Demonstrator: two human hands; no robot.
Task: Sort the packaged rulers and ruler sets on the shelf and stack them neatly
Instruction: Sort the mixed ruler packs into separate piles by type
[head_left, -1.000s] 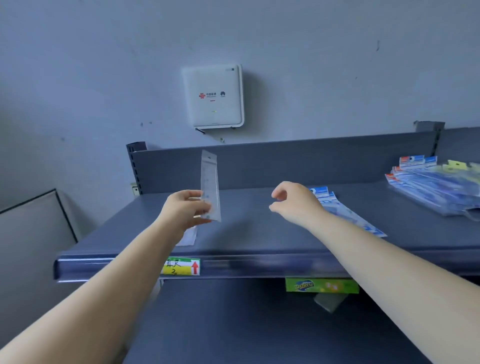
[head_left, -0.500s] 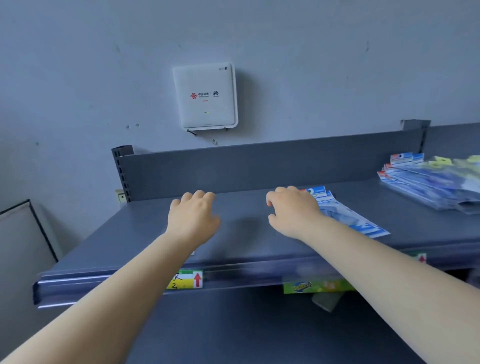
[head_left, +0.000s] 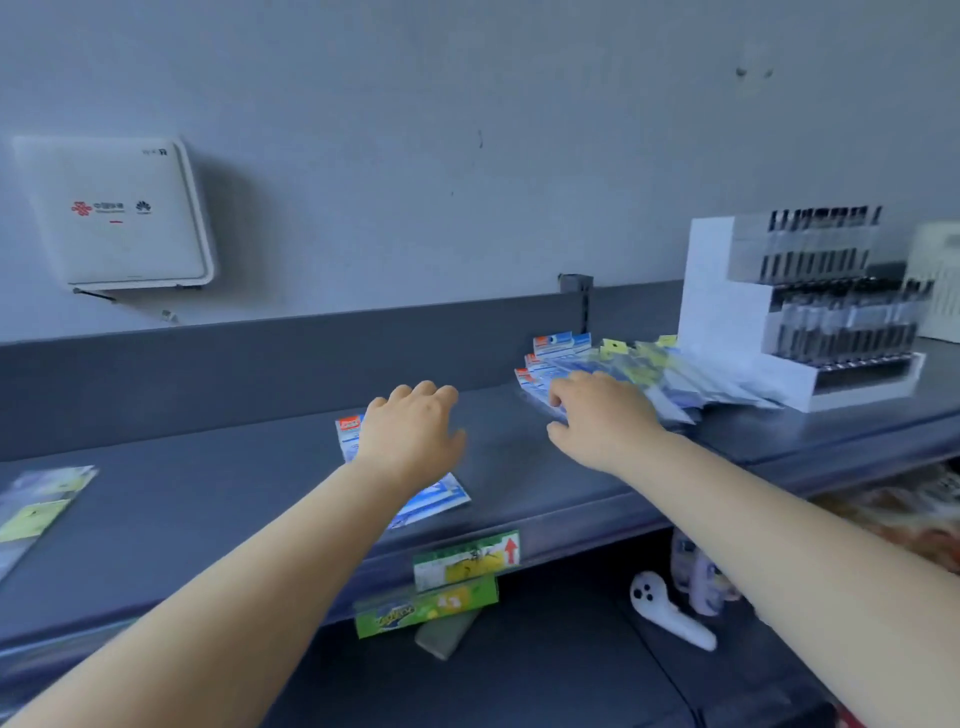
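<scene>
Head view, looking down along a grey shelf (head_left: 208, 499). Left hand (head_left: 410, 441) spread flat, fingers loose, holding nothing, hovering over or resting on a small stack of blue-and-white ruler packs (head_left: 441, 493) near the front edge; contact hard to confirm through the blur. Right hand (head_left: 597, 415) with fingers slightly bent, gripping nothing, fingertips at the near edge of a fanned heap of packs (head_left: 623, 374) beside a white pen display (head_left: 800, 312) at the back right. Off at the far left, a separate yellow-labelled pack (head_left: 36, 509) lying alone, well apart from both hands.

Likely step: pull the next pack from the heap and carry it to the matching stack. To do it well: pinch only the topmost pack by its header card, not the slippery sleeve. Lift rather than drag, or the fanned layers beneath will slide toward the shelf lip. Check the label colour first: blue headers to the stack under the left hand, yellow ones probably to the far-left pack. Keep the left hand flat on the stack to steady it, then square up the edges on landing.
</scene>
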